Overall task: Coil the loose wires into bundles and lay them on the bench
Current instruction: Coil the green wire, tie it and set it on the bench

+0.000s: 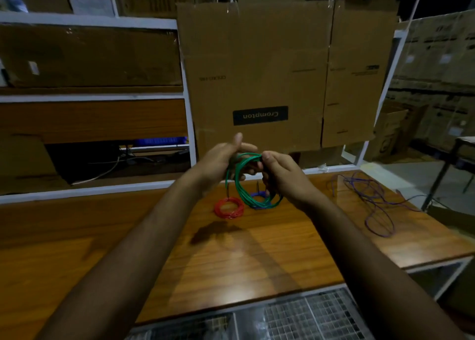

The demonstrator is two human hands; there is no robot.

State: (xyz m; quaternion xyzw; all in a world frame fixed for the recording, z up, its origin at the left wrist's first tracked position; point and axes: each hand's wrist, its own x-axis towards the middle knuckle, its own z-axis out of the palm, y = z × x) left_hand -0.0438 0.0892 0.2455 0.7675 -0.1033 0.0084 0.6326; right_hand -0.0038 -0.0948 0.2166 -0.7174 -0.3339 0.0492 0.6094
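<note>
A green wire coil hangs in the air above the wooden bench, held at its top by both hands. My left hand grips the loops from the left with its thumb raised. My right hand pinches them from the right. Below the coil, a red wire bundle lies flat on the bench. A blue bundle lies just behind it, partly hidden by the green loops. A loose purple wire sprawls uncoiled at the bench's right side.
A large cardboard sheet stands upright behind the bench. White-framed shelving with boxes fills the left. A metal mesh grate runs along the near edge. Stacked cartons and a stand leg are off to the right.
</note>
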